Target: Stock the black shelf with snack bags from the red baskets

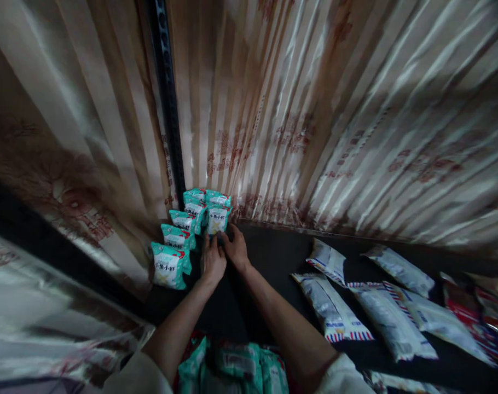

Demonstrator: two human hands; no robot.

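Both hands meet at the lower front of a teal and white snack bag (218, 216) that stands upright near the back corner. My left hand (214, 261) has its fingers at the bag's lower left edge. On the lower right side, the curved fingers of my right hand (236, 249) press against the same bag. Matching teal bags stand behind it and to its left, among them a front-left bag (167, 267) in a row running toward me. The bag's bottom edge is partly covered by my fingers.
More teal bags (238, 361) lie in a container below my forearms. White snack bags with striped edges (326, 306) lie on the dark shelf (269, 246) at right, beside red packages (462, 298). Printed plastic sheeting (273, 109) and a black perforated post (167, 82) bound the corner.
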